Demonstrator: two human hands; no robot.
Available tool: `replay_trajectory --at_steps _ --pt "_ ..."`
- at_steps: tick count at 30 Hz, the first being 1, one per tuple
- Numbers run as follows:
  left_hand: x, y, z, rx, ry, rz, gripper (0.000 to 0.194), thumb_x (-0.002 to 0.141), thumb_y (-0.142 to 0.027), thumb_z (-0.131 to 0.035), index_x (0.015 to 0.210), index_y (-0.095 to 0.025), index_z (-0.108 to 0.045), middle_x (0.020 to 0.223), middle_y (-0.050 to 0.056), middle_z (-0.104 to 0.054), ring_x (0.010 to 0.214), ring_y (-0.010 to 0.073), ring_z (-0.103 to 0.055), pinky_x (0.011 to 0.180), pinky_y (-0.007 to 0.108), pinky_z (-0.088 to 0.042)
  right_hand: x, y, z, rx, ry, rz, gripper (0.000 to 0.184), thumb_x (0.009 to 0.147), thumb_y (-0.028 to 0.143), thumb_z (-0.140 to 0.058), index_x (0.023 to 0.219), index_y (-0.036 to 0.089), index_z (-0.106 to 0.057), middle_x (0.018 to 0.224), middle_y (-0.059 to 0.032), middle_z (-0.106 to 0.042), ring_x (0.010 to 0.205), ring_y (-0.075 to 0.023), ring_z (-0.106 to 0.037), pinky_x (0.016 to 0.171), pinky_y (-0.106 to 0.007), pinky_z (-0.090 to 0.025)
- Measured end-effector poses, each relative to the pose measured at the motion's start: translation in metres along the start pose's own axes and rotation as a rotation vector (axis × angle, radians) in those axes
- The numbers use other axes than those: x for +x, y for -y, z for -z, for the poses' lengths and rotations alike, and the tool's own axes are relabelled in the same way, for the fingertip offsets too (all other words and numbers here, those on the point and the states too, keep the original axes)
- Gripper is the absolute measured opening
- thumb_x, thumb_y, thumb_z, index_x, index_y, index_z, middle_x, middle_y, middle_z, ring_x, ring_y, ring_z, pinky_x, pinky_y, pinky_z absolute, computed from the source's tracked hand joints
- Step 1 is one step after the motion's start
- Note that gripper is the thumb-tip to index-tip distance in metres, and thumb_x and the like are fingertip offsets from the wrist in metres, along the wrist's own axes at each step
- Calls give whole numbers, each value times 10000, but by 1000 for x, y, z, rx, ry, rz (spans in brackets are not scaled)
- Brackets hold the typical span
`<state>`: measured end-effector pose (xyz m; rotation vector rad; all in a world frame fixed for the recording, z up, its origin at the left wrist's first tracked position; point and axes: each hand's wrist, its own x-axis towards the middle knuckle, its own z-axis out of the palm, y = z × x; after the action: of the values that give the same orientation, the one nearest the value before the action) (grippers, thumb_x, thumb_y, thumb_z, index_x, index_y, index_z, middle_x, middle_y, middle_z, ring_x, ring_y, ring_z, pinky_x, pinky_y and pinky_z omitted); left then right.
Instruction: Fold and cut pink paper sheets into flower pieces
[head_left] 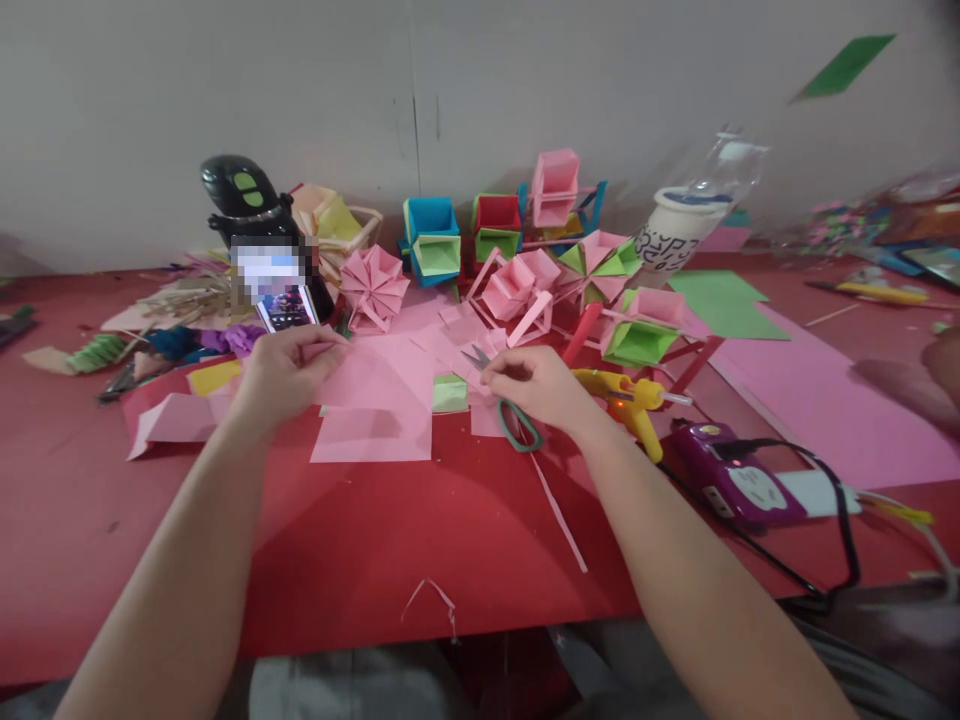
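Observation:
My left hand (285, 372) is closed on the left edge of a sheet of pink paper (386, 375), thumb and fingers pinched together. Below that sheet lies another pink piece (371, 445) on the red table. My right hand (536, 385) is closed around the middle of a pair of scissors (519, 430). Their blades point up and left over pink scraps, and the green handle loops hang below my fingers. A small light green paper piece (450, 394) lies between my hands. A thin pink strip (559, 515) trails on the table below the scissors.
Folded paper models (431, 240) stand along the back. A phone (281, 290) leans on a black holder at left. To the right are a yellow glue gun (626, 400), a purple power strip (739, 475) with cables, a white cup (675, 230) and large pink sheets (832, 400).

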<state>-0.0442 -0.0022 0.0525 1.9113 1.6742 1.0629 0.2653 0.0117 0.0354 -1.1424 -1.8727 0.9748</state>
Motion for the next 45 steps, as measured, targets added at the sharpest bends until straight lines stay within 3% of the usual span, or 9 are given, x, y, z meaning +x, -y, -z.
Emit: replay_trajectory --at_steps 3,7,12,17,26,32,35,38,45 --pt "1 1 -2 -62 27 -14 176 859 -334 -648 906 -182 -724 782 8 -707 701 169 -618 615 276 -475 1 -1 -1 48 -73 46 160 863 310 -675 862 173 -758 840 -53 -754 763 -179 -667 685 -303 -505" --pt "-4 -16 -22 -94 134 -157 155 869 -316 -630 846 -189 -716 845 43 -748 795 207 -674 727 323 -529 -2 6 -10 26 -24 91 250 876 367 -692 1034 191 -773 1067 -82 -771 898 -193 -687 740 -308 -511" --pt "-14 -37 -42 -77 266 -188 180 898 -307 -604 879 -185 -736 879 51 -769 801 199 -684 751 310 -532 -5 11 -17 7 100 86 122 837 293 -704 848 187 -765 828 -29 -755 733 -150 -636 683 -282 -486" --pt "-16 -38 -46 -54 304 -164 184 898 -310 -593 875 -202 -741 896 45 -776 807 200 -688 731 306 -523 -4 9 -15 9 238 57 106 802 206 -637 713 174 -684 709 -1 -678 674 -134 -596 654 -273 -473" --pt "-2 -15 -27 -60 175 -123 177 839 -331 -629 831 -189 -735 830 55 -763 768 219 -687 698 331 -549 -2 5 -5 12 228 16 101 771 221 -634 680 179 -649 660 12 -619 639 -130 -543 638 -285 -442" --pt "5 9 -14 -179 5 34 190 807 -369 -676 865 -197 -731 705 16 -671 565 143 -562 511 266 -430 0 -2 3 -55 41 17 113 786 236 -663 695 172 -685 688 -10 -675 668 -153 -595 650 -294 -445" --pt "3 6 -15 -198 55 -13 167 810 -352 -689 861 -200 -736 758 22 -696 625 155 -597 554 272 -455 0 0 -2 24 -11 52 173 857 317 -654 839 167 -738 833 -46 -735 735 -163 -636 658 -289 -467" --pt "0 -7 -24 -195 139 -88 161 839 -334 -656 861 -191 -727 824 39 -734 714 177 -643 626 282 -499 -2 5 -11 61 45 85 232 886 366 -658 973 174 -756 961 -64 -756 803 -167 -660 687 -286 -489" --pt "-13 -34 -43 -169 295 -147 190 888 -325 -624 866 -172 -736 851 52 -754 770 188 -673 693 285 -529 -5 8 -19 29 87 97 129 840 303 -713 807 179 -733 811 -18 -733 747 -148 -634 692 -274 -479"
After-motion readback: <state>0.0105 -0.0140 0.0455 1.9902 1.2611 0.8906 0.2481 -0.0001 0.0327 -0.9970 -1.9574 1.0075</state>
